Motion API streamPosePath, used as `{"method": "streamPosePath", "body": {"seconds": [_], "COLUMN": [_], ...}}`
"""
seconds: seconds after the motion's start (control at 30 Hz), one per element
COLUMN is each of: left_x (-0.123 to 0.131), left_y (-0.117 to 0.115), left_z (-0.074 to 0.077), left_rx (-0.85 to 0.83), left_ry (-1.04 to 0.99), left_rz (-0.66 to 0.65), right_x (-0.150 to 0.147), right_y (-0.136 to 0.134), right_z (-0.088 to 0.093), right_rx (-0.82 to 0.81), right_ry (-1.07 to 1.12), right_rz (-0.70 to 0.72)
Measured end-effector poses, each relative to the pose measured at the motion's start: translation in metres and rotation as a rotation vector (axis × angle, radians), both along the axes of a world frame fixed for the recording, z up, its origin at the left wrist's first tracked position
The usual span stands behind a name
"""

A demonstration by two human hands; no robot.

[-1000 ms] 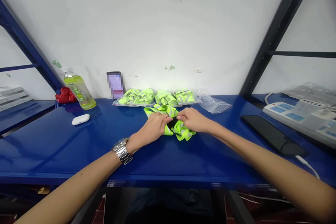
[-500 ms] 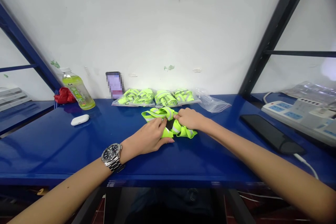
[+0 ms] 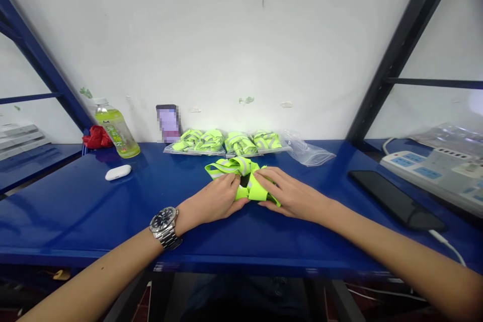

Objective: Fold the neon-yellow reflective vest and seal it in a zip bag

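A neon-yellow strap with silver reflective stripes (image 3: 257, 191) lies bundled in loops on the blue tabletop, between my hands. My left hand (image 3: 219, 196), below a steel wristwatch (image 3: 164, 221), pinches the bundle's near left side, thumb toward the front edge. Around the right part of the bundle my right hand (image 3: 287, 191) is closed, fingers on top and thumb underneath. A small dark patch shows in the middle of the loops. Behind it, clear zip bags (image 3: 230, 151) hold more of the same folded straps against the wall.
An empty clear bag (image 3: 311, 153) lies behind on the right. Toward the left are a drink bottle (image 3: 119, 133), red cloth (image 3: 97, 137), white earbud case (image 3: 118, 172) and propped phone (image 3: 168, 123). A cabled black phone (image 3: 396, 198) and power strip (image 3: 418, 168) are at right.
My right hand has come nearer and lower, from the bundle's back to its right side, taking hold of the strap there. My left hand keeps its grip. The view has shifted slightly.
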State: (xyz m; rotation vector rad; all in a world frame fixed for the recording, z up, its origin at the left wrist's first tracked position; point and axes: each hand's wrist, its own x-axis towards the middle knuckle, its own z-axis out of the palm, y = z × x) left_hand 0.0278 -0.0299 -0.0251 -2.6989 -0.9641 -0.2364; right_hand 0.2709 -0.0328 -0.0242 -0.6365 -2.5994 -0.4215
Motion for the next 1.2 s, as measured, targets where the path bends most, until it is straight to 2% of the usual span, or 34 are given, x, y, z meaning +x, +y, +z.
{"method": "streamPosePath", "body": {"seconds": [0.1,0.23,0.5,0.73,0.93,1.2], "left_x": [-0.001,-0.003,-0.002,-0.006,-0.007,-0.006], "left_y": [-0.004,-0.009,-0.012,-0.001,0.010,0.016], "left_z": [0.000,0.003,0.004,-0.003,0.000,0.007], "left_rx": [-0.001,-0.102,-0.077,-0.149,-0.233,-0.271], "left_ry": [-0.043,-0.128,-0.067,-0.232,-0.381,-0.406], "left_rz": [0.009,0.018,0.002,0.043,0.060,0.115], "right_x": [-0.013,-0.022,-0.027,-0.038,-0.046,-0.054], "right_y": [0.008,0.012,0.018,0.030,0.042,0.049], "right_z": [0.000,0.005,0.025,0.050,0.060,0.064], "right_rx": [0.035,-0.008,-0.300,-0.456,-0.452,-0.367], "right_ry": [-0.048,-0.084,-0.080,-0.121,-0.112,-0.154], "right_rz": [-0.006,-0.024,-0.075,-0.176,-0.253,-0.292]}}
